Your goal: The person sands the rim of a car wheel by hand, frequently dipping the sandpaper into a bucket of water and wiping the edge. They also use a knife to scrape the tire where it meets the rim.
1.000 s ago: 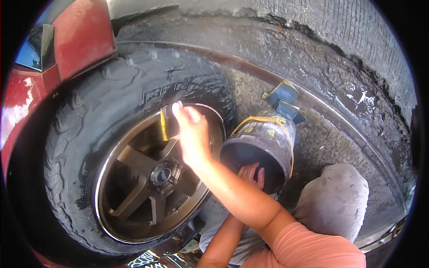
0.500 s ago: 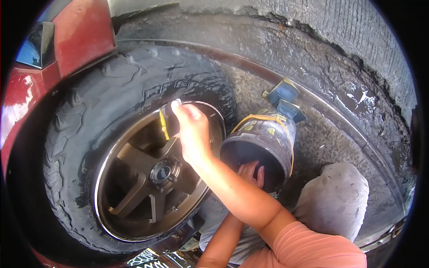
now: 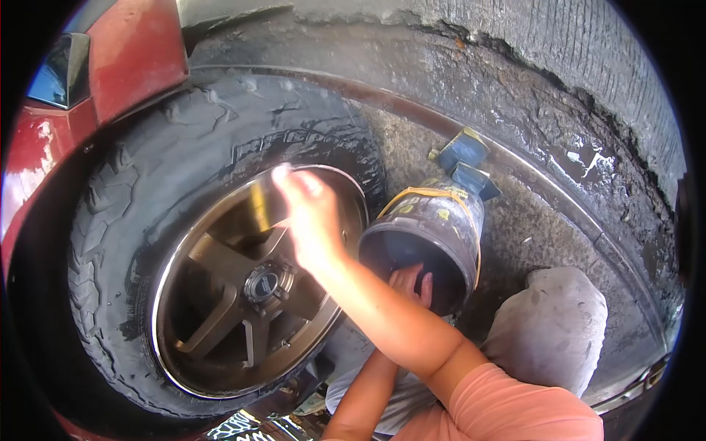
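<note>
Bare hands at a vehicle wheel, seen from above: my right hand [image 3: 312,217] is over the far right part of the bronze rim [image 3: 220,257], its fingers closed on a yellow-edged pad [image 3: 259,208]; the pad is blurred and hangs to the left of the hand, over a gap between spokes, and I cannot tell whether it touches the metal. My left hand [image 3: 412,284] reaches beneath my right forearm [image 3: 390,316] into the mouth of the dark bucket [image 3: 445,213]; its thumb is apart from the nearest fingers, the rest are partly hidden, and I cannot tell whether they grip anything. The rim has broad spokes around a centre cap [image 3: 262,285] and sits within the black tyre [image 3: 125,242], whose chunky tread shows on the left; a red body panel [image 3: 140,59] lies beyond it, at far left. The bucket is just right of the wheel, its opening facing me, with an orange-yellow band [image 3: 430,192] around its outside; two blue pieces [image 3: 471,165] lie near its far end. My grey-clad knee [image 3: 551,323] is at near right, above the rough ground [image 3: 551,250]; my pink sleeve [image 3: 515,404] shows nearest.
</note>
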Action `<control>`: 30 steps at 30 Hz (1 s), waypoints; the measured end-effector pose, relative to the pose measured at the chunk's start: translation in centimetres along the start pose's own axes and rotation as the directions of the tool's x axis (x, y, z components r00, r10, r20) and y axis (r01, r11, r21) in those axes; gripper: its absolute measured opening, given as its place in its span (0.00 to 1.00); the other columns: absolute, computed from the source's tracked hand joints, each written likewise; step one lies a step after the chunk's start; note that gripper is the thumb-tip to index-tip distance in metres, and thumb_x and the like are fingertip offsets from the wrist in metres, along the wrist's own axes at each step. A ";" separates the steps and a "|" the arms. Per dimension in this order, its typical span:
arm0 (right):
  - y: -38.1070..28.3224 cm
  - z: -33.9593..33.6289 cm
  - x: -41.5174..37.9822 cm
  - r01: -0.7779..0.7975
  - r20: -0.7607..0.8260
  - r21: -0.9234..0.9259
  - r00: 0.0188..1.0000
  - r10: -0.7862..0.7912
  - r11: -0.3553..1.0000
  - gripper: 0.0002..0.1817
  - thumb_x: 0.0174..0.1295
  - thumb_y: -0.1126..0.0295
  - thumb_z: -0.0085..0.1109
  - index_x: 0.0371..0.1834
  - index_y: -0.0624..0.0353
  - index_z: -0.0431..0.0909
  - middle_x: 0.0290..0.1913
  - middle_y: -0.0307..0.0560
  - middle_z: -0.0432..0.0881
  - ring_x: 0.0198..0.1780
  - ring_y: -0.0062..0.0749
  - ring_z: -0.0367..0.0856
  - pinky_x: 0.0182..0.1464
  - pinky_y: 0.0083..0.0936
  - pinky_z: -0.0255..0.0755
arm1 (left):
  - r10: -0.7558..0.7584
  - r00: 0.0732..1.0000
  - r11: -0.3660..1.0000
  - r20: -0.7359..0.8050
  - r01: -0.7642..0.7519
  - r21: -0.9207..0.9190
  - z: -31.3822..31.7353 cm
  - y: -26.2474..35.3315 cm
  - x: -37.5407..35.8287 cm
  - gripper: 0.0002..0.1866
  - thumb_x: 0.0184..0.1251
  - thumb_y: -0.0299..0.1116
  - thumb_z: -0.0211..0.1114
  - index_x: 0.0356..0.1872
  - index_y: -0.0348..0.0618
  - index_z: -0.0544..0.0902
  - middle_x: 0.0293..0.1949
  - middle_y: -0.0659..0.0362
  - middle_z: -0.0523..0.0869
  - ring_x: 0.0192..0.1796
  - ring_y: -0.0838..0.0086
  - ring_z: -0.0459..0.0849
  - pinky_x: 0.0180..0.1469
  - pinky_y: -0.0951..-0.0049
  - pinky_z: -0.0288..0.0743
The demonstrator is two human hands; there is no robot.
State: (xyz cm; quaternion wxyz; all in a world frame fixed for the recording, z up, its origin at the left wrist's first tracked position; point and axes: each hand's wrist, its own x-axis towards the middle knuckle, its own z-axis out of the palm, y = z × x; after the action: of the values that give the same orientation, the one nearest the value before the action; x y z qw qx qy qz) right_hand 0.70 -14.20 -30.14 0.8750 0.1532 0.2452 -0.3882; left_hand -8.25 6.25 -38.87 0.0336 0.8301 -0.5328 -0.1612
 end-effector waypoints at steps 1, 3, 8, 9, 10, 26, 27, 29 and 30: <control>-0.7 -0.3 0.4 -0.004 0.001 0.038 1.000 0.004 0.999 0.19 0.77 0.53 0.61 0.37 0.59 0.80 0.31 0.34 0.81 0.29 0.14 0.76 0.29 0.20 0.80 | 0.000 1.000 1.000 -0.011 0.000 -0.004 0.3 0.0 0.0 0.11 0.66 0.31 0.72 0.46 0.38 0.86 0.42 0.49 0.90 0.44 0.52 0.88 0.49 0.57 0.83; 0.0 1.2 -0.9 -0.080 -0.052 0.075 0.995 0.084 0.994 0.18 0.74 0.51 0.64 0.41 0.56 0.82 0.34 0.33 0.79 0.35 0.16 0.80 0.33 0.23 0.85 | -0.007 1.000 1.000 -0.006 0.007 -0.003 0.2 -0.1 -0.1 0.11 0.66 0.31 0.72 0.46 0.38 0.86 0.42 0.49 0.90 0.44 0.52 0.88 0.49 0.57 0.82; 0.5 -0.2 0.2 -0.009 -0.010 0.014 1.000 0.009 1.000 0.18 0.77 0.52 0.61 0.39 0.57 0.81 0.33 0.33 0.80 0.31 0.14 0.78 0.29 0.19 0.79 | 0.008 1.000 1.000 -0.019 -0.009 -0.007 0.1 0.2 0.0 0.10 0.66 0.30 0.72 0.45 0.39 0.86 0.42 0.49 0.90 0.44 0.51 0.88 0.49 0.57 0.82; -0.1 -0.5 0.5 -0.024 -0.047 0.018 0.999 0.025 1.000 0.19 0.79 0.52 0.58 0.35 0.56 0.80 0.29 0.31 0.78 0.27 0.13 0.76 0.28 0.18 0.78 | 0.003 1.000 1.000 -0.013 -0.004 -0.005 0.1 0.2 0.1 0.10 0.66 0.30 0.72 0.45 0.39 0.86 0.41 0.49 0.90 0.44 0.52 0.88 0.49 0.57 0.83; -0.6 0.7 -0.2 -0.030 -0.110 0.013 0.993 0.032 0.999 0.19 0.79 0.52 0.57 0.35 0.56 0.80 0.29 0.32 0.79 0.28 0.13 0.78 0.28 0.19 0.79 | -0.002 1.000 1.000 -0.003 0.002 -0.002 0.0 0.2 0.1 0.10 0.66 0.30 0.72 0.46 0.39 0.86 0.41 0.49 0.90 0.44 0.52 0.88 0.49 0.57 0.83; 0.3 -0.9 0.5 0.007 -0.018 -0.020 1.000 -0.007 1.000 0.21 0.78 0.50 0.59 0.45 0.59 0.83 0.34 0.34 0.79 0.33 0.17 0.79 0.33 0.22 0.82 | 0.004 1.000 1.000 -0.015 -0.004 0.007 0.3 0.1 0.0 0.10 0.66 0.30 0.71 0.45 0.38 0.86 0.41 0.49 0.90 0.44 0.51 0.88 0.48 0.57 0.83; -0.4 0.7 -0.5 -0.056 -0.080 0.031 0.995 0.058 0.998 0.22 0.77 0.49 0.59 0.45 0.60 0.83 0.34 0.34 0.79 0.32 0.18 0.79 0.33 0.23 0.82 | 0.003 1.000 1.000 -0.007 -0.003 0.001 0.1 0.1 0.1 0.10 0.66 0.30 0.71 0.45 0.39 0.86 0.41 0.49 0.90 0.44 0.51 0.88 0.49 0.57 0.83; 0.5 2.6 -2.0 -0.060 0.043 -0.037 0.997 0.062 0.998 0.23 0.78 0.48 0.59 0.45 0.61 0.83 0.33 0.34 0.78 0.32 0.18 0.79 0.34 0.23 0.83 | -0.008 1.000 1.000 0.008 0.008 -0.012 -0.1 0.3 0.2 0.10 0.66 0.31 0.71 0.45 0.39 0.87 0.41 0.49 0.90 0.44 0.52 0.89 0.49 0.57 0.83; 0.4 3.0 -2.4 -0.087 0.086 0.021 0.993 0.085 0.996 0.22 0.78 0.49 0.59 0.43 0.60 0.83 0.32 0.34 0.78 0.33 0.16 0.78 0.35 0.23 0.82 | -0.010 1.000 1.000 0.015 0.011 -0.006 0.0 0.4 0.0 0.10 0.66 0.31 0.71 0.45 0.39 0.87 0.41 0.49 0.90 0.44 0.52 0.89 0.49 0.57 0.83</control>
State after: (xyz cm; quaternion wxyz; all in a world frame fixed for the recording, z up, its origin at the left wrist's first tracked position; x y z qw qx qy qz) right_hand 0.51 -13.87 -26.31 0.8987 0.1578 0.1962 -0.3592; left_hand -8.57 6.03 -38.77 0.0314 0.8315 -0.5282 -0.1694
